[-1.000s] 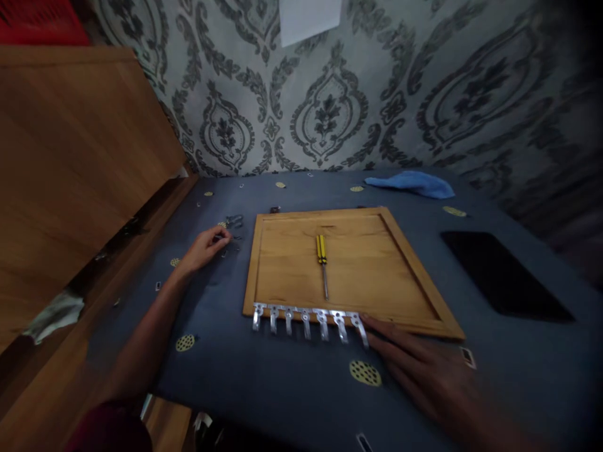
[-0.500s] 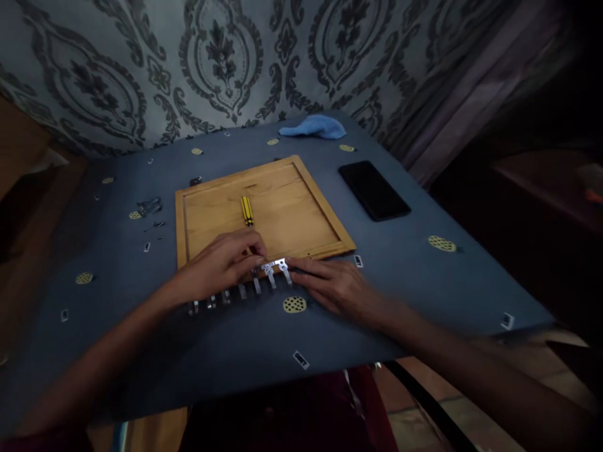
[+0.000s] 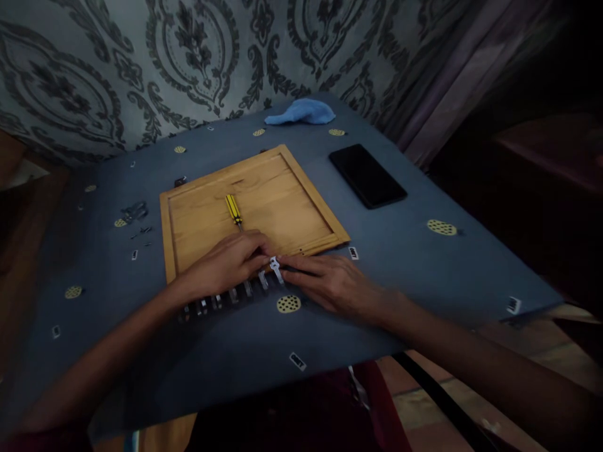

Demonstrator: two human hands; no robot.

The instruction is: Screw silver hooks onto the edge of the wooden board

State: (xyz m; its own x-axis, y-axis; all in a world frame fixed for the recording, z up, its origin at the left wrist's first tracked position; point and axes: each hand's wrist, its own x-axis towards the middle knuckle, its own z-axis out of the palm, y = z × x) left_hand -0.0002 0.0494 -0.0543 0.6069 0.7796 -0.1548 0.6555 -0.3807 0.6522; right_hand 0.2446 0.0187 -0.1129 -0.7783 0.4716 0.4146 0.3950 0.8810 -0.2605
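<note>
A silver metal hook rail (image 3: 275, 265) lies along the front edge of a framed wooden board (image 3: 264, 182), its several hooks pointing toward me. My left hand (image 3: 226, 262) bends over the rail, thumb and fingers pinched together near its right part; what they hold is hidden. From the right, my right hand (image 3: 334, 279) reaches in with long fingers, the fingertips holding the rail's right end against the board. A yellow and black screwdriver (image 3: 233, 209) rests on the board just beyond my left hand. Most of the rail's top is covered by my left hand.
Left of the board are some small metal pieces (image 3: 135, 211) and several small screws (image 3: 144, 233). A black phone (image 3: 367, 176) lies to the right, and a blue cloth (image 3: 301, 112) at the back. The blue patterned tablecloth (image 3: 358, 339) ends near my lap.
The view has shifted a little. My left hand has slid right along the rail toward my right hand and covers more of it. My right hand stays at the rail's end.
</note>
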